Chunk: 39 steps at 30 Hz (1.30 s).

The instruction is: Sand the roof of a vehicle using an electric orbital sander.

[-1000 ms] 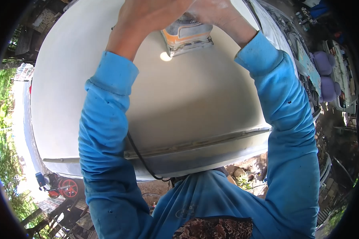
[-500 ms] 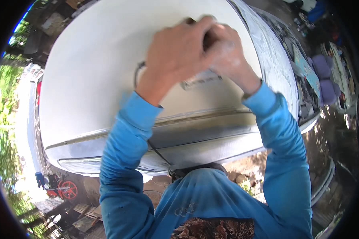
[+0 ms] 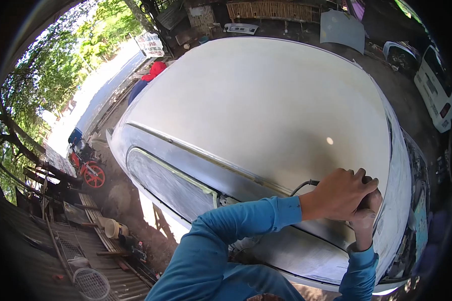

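Head view: left hand [image 3: 342,194] clamped over a power tool that is almost wholly hidden, right hand [image 3: 364,216] wrapped under it, at the near right edge of the car roof [image 3: 266,105]. Black cord [image 3: 302,186] trails off left. Roof looks evenly dull and primer-pale; the grey edge strip [image 3: 196,150] above the masked window [image 3: 171,185] seems less finished.

A power tool [image 3: 367,193] is lying almost wholly hidden under the left hand [image 3: 342,194] and right hand [image 3: 362,220], pressed against the pale, dull-sanded car roof [image 3: 266,110] near its right edge. Only a dark sliver of it is showing, with a thin black cord [image 3: 300,186] curving out leftward over the roof.
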Each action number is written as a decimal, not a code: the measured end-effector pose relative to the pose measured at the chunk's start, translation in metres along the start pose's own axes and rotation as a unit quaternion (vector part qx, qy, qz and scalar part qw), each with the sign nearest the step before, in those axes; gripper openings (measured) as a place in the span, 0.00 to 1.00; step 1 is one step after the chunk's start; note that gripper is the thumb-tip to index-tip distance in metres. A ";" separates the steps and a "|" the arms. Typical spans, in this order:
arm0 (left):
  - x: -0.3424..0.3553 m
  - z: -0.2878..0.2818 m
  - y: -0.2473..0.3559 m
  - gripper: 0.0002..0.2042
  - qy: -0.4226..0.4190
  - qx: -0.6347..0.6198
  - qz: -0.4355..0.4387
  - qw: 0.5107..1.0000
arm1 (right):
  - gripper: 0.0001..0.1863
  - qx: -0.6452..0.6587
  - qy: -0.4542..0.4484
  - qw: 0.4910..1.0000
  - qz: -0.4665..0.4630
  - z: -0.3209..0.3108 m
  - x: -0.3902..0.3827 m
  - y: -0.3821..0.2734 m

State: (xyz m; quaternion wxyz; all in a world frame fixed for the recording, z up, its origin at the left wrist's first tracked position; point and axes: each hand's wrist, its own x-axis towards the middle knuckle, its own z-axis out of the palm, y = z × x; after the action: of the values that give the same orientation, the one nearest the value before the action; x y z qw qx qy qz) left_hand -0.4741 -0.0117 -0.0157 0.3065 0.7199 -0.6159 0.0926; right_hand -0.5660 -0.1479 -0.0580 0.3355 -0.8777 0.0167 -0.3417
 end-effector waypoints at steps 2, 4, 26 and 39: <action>0.012 0.000 -0.011 0.32 -0.011 0.000 -0.014 1.000 | 0.21 -0.024 -0.016 1.000 -0.003 0.001 0.013 0.013; 0.027 0.002 -0.026 0.31 0.015 0.012 -0.001 1.000 | 0.21 -0.004 0.008 0.999 -0.031 0.005 0.032 0.032; 0.258 0.056 -0.259 0.27 0.044 0.058 -0.085 0.994 | 0.19 -0.291 -0.028 0.944 -0.150 0.045 0.317 0.284; 0.207 0.029 -0.166 0.23 -0.027 -0.004 -0.031 0.999 | 0.22 -0.214 0.016 0.977 0.004 0.020 0.223 0.192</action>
State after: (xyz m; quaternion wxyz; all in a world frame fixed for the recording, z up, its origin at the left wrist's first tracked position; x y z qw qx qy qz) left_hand -0.2778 -0.1911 0.0128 0.2953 0.7396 -0.6016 0.0612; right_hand -0.3444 -0.3425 -0.0532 0.1413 -0.9236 0.0978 -0.3427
